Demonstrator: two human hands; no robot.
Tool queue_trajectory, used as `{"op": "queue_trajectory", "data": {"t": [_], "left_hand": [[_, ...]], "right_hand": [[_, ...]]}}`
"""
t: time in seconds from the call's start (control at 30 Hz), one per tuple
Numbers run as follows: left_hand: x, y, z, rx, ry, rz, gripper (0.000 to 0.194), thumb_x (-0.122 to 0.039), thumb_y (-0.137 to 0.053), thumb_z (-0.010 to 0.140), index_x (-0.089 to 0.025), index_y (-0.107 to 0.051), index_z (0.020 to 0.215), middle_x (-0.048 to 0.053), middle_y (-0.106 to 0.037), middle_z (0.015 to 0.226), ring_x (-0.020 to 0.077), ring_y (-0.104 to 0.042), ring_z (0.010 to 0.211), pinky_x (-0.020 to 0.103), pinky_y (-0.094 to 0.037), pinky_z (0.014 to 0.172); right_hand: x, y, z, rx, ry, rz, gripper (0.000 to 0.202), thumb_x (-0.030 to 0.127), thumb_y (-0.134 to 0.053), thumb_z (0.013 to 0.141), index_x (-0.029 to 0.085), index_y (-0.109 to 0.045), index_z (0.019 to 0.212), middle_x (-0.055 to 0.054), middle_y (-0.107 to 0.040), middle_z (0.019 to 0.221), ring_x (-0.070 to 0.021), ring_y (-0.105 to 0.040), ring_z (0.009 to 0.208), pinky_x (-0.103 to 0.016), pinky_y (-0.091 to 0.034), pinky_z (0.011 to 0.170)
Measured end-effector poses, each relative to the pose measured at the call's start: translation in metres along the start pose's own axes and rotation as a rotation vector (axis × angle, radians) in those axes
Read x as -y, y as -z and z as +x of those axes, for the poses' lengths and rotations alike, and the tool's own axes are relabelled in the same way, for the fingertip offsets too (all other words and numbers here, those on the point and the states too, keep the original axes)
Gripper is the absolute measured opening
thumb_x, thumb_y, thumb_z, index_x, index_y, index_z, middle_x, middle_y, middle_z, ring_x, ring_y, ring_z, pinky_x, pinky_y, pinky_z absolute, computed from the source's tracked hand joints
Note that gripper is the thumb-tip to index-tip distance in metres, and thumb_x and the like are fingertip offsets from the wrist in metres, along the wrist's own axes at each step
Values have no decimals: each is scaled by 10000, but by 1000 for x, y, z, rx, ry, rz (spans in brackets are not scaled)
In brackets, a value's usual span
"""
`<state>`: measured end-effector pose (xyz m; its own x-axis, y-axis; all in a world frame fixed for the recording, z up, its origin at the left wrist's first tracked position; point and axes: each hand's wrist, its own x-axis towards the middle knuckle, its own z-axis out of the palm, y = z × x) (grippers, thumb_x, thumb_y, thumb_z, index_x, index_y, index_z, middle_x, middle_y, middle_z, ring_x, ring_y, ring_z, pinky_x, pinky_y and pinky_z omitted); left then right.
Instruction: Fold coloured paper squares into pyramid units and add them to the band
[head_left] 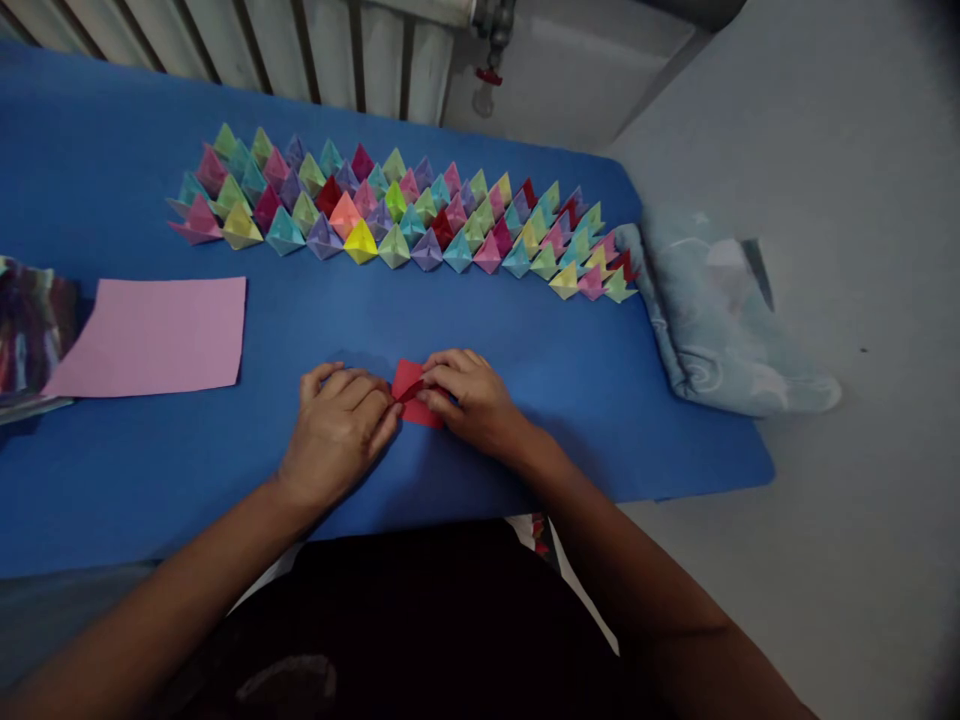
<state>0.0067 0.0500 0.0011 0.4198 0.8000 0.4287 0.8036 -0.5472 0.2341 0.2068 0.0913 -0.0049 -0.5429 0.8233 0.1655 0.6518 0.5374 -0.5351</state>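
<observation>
A small piece of red paper (pixel 407 376), partly folded, lies on the blue table between my hands. My left hand (pixel 341 420) rests on the tabletop with its fingers curled, pinching the paper's left corner. At the other side my right hand (pixel 469 395) grips a raised, darker fold of the same sheet between thumb and fingers. Part of the paper is hidden under the fingers. Beyond the hands, several rows of folded paper boats (pixel 394 245) in many colours stand close together.
A pink sheet of paper (pixel 169 335) lies at the left, overlapping a shiny striped packet (pixel 34 330). On the right end of the blue table (pixel 315 310) sits a folded light-blue cloth (pixel 712 320) against the wall. A white radiator (pixel 330 50) stands behind the table.
</observation>
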Motion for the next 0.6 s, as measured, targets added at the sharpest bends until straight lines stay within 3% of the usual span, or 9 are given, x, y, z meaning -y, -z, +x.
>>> {"op": "queue_trajectory", "data": {"t": [0.6], "left_hand": [[8, -10, 4, 26, 151, -74, 251, -359, -542, 957, -200, -652, 796, 95, -716, 961, 270, -614, 924, 459, -462, 802]], "right_hand": [[13, -5, 5, -30, -187, -18, 152, 248, -548, 929, 206, -592, 790, -39, -666, 953, -193, -545, 885, -344, -370, 819]]}}
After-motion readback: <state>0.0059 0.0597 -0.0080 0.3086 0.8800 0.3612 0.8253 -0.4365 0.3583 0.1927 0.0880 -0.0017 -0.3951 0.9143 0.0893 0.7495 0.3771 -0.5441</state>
